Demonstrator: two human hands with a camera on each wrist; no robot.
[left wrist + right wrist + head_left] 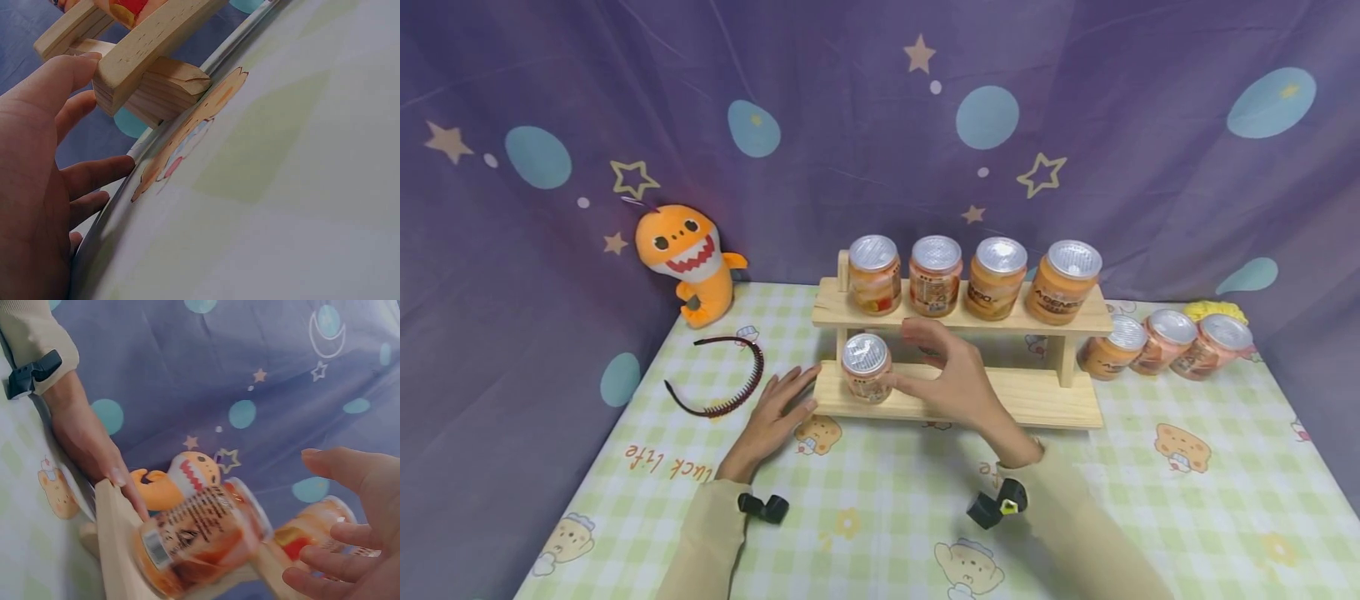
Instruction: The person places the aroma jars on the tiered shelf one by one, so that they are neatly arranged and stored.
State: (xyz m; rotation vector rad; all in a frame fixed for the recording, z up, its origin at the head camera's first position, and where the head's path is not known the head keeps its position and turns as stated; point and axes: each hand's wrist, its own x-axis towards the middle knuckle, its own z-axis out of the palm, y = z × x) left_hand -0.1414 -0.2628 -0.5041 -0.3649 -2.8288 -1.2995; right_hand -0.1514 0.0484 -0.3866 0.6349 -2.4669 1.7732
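Brace the two-tier wooden shelf (pixel 1066 362) lightly with the left hand (pixel 769 425), its fingers extended against the shelf's left end, not wrapped round it. Move the right hand (pixel 958 383) — fingers spread, gripping nothing — without tipping the jar (pixel 867 367), which stands upright at the shelf's lower left.

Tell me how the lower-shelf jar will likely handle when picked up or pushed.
The jar is probably fairly heavy for its size, as orange contents show through its wall. Its smooth, rounded side may be slippery. Standing upright on the lower shelf, it would likely slide under a low push, but might roll if knocked over.
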